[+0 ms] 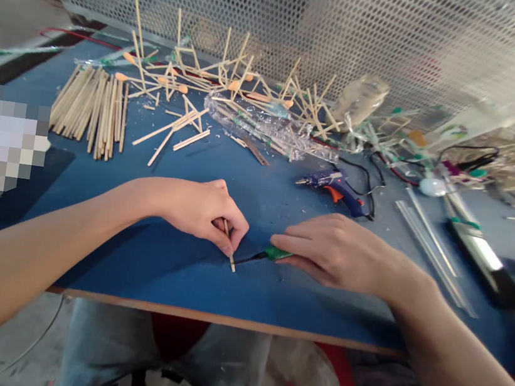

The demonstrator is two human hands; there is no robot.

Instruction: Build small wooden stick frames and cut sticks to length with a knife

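Note:
My left hand (207,212) pinches a short wooden stick (232,266) between thumb and fingers, its lower end slanting down to the blue tabletop. My right hand (326,249) is wrapped round a green-handled tool (278,253) with a thin, dark, blade-like tip. That tip points left and meets the stick just below my left fingertips; whether it cuts into the wood is too small to tell. Beyond my right hand lies a blue hot glue gun (334,187) with an orange trigger, its nozzle facing left.
A bundle of wooden sticks (91,108) lies at left. Stick frames with orange-tipped pieces (233,85) stand along the perforated metal screen (262,10). Plastic wrap (266,128), a clear jar (362,96), clear glue sticks (434,257) and a phone-like dark slab (490,265) lie farther off.

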